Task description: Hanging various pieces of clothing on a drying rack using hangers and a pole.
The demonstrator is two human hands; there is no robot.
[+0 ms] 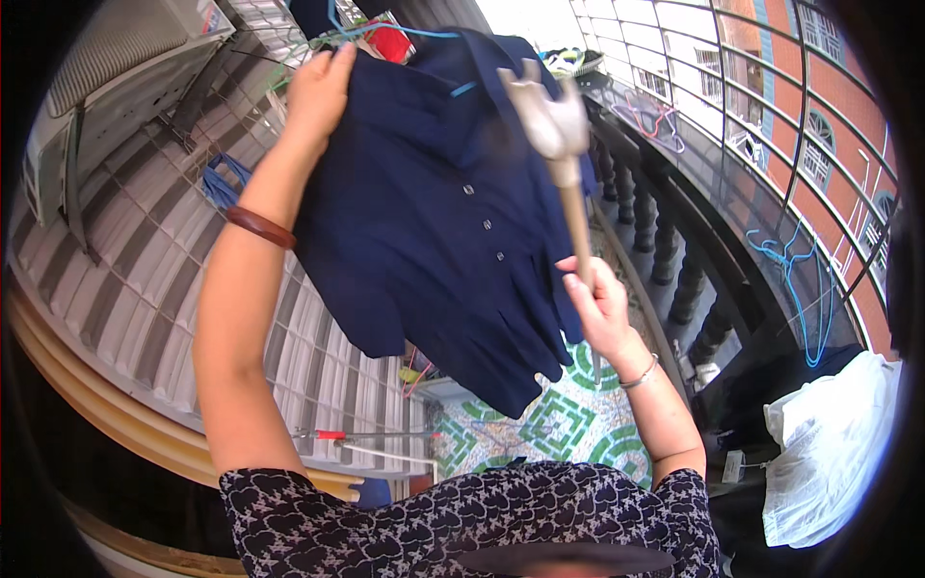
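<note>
A navy buttoned garment [433, 195] hangs in front of me on a blue hanger [405, 30]. My left hand [321, 90] is raised at the garment's upper left edge, its fingers up by the hanger; whether they grip cloth or hanger is not clear. In my right hand [600, 303] is a clothes pole [577, 217], its pale forked head [549, 119] pointing up over the garment's right side. The pole's lower end shows below the hand. The far side of the garment is hidden.
On the right run a dark balustrade [672, 195] and a window grille. Blue hangers [788, 267] hang there, above white cloth [831, 448]. Pink and purple hangers [650, 119] lie on the ledge. At left are an outdoor unit [130, 87] and a wire grid; patterned tiles [560, 423] lie below.
</note>
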